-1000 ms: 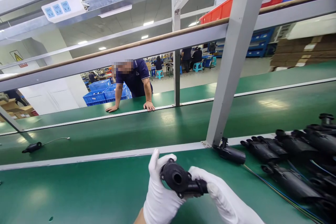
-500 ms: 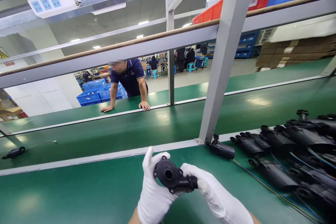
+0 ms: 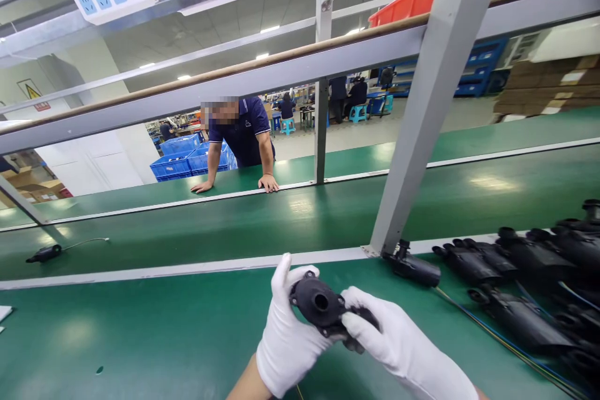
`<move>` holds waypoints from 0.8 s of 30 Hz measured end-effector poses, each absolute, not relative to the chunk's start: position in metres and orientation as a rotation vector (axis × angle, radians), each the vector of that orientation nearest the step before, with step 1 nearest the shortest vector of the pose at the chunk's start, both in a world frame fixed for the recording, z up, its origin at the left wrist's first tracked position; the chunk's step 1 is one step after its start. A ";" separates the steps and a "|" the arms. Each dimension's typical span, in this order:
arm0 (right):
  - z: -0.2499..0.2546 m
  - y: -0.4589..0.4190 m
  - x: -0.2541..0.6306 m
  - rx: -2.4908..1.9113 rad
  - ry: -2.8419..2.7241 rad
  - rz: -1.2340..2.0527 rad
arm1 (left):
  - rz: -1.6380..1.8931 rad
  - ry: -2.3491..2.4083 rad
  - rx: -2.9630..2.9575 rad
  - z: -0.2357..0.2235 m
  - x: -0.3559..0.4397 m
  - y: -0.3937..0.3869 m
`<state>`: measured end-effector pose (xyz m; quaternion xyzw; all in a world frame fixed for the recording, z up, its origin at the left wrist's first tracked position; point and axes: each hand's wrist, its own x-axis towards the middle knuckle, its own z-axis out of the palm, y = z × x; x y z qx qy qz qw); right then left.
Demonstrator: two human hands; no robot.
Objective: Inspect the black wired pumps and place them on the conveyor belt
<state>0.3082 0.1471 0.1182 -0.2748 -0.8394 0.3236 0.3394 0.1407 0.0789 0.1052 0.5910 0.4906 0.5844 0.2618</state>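
A black plastic pump (image 3: 320, 302), with a round flanged face and a central hole, is held up above the green work surface (image 3: 154, 337). My left hand (image 3: 293, 337), in a white glove, is wrapped round its left side and underside, thumb pointing up. The gloved right hand (image 3: 382, 328) is closed on the short side pipe at the pump's right, fingers covering part of it. A thin yellowish wire shows below my left wrist. The back of the pump is hidden by my hands.
Several black pumps (image 3: 525, 319) with wires lie at the right. One more pump (image 3: 417, 265) rests by the grey post (image 3: 422, 112). On the belt at left lies another pump (image 3: 45, 254). Across it, a person (image 3: 244, 137) leans with both hands on the far edge.
My right hand has moved further over the side pipe, covering more of it. The pump's face has tilted slightly. The whole view has shifted a little, and the person opposite keeps the same pose.
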 end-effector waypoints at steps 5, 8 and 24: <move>0.118 0.156 0.319 -0.300 -2.287 0.611 | 1.491 1.440 1.932 0.114 0.085 0.088; 0.117 0.167 0.325 -0.186 -2.256 0.610 | 1.709 1.684 1.639 0.097 0.036 0.114; 0.161 0.284 0.271 -0.791 -1.533 1.069 | 1.746 2.097 0.949 -0.022 -0.039 0.184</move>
